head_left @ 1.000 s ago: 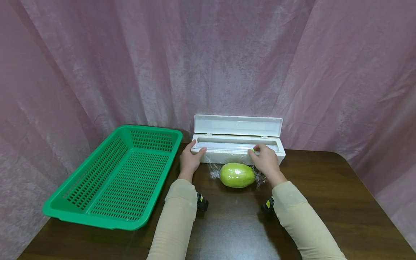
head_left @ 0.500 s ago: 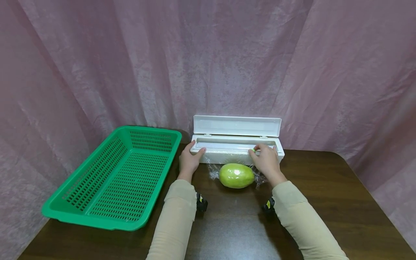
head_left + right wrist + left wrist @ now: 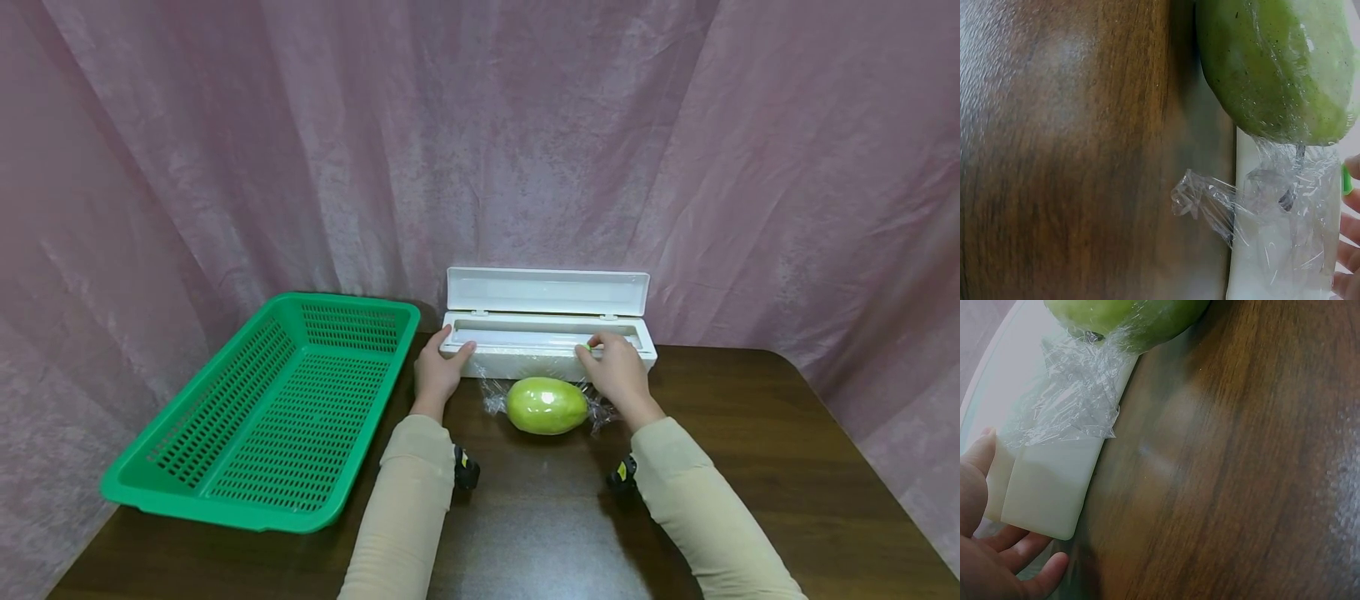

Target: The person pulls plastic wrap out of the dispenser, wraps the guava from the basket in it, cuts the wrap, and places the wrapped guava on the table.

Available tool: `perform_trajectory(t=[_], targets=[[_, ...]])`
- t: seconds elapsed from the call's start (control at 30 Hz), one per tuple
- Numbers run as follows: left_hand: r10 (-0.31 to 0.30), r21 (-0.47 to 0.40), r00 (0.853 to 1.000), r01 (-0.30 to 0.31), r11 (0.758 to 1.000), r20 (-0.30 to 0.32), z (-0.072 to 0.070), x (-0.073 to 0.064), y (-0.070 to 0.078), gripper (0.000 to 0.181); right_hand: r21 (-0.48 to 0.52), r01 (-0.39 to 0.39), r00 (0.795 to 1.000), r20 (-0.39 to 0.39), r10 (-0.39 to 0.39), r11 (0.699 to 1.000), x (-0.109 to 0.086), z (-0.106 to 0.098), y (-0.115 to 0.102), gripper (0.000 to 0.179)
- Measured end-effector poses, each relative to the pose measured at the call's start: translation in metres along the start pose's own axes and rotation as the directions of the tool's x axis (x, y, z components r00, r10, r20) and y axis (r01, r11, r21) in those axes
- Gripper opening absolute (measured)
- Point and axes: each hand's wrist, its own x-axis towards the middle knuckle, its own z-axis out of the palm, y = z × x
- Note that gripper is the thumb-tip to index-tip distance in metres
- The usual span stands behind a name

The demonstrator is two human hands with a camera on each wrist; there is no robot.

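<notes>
A white cling film dispenser [image 3: 517,364] stands against the curtain with its lid [image 3: 547,292] raised and a roll [image 3: 517,337] inside. My left hand [image 3: 437,367] grips its left end, thumb toward the front and fingers round the end. With my right hand [image 3: 618,372] I pinch a small green slide cutter [image 3: 588,347] on the front rim, mostly hidden by the fingers. In front lies a glossy green oval fruit [image 3: 547,406], papaya-like, covered in clear film. Crumpled cling film [image 3: 1082,387] spreads from its left end over the dispenser, and more film [image 3: 1272,206] bunches at its right end.
A large green plastic basket [image 3: 307,400] stands on the left of the brown wooden table [image 3: 540,517], close to my left forearm. A pink curtain [image 3: 480,142] hangs right behind the dispenser. The table's right corner is rounded.
My right hand has slid the green cutter slightly to the right along the dispenser's rim. The left hand, the fruit and the basket have stayed in place.
</notes>
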Motion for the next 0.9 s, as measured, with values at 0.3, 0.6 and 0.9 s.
perform_trajectory(t=[0.3,0.6,0.9], targets=[[-0.01,-0.008,1.0,0.01,1.0,0.01,0.0006,-0.0005,0.0003,0.064,0.023,-0.017,1.0,-0.001,0.017,1.0,-0.0016,0.0,0.0023,0.037],[-0.007,-0.007,1.0,0.007,1.0,0.009,0.0004,0.0011,-0.0023,0.064,0.043,-0.019,1.0,-0.009,0.019,0.999,-0.0021,0.0007,0.0032,0.036],[-0.004,-0.014,1.0,0.004,1.0,0.012,-0.0019,0.0009,-0.0027,0.064,0.043,-0.019,1.0,-0.019,0.019,0.999,-0.0016,0.0022,0.0037,0.036]])
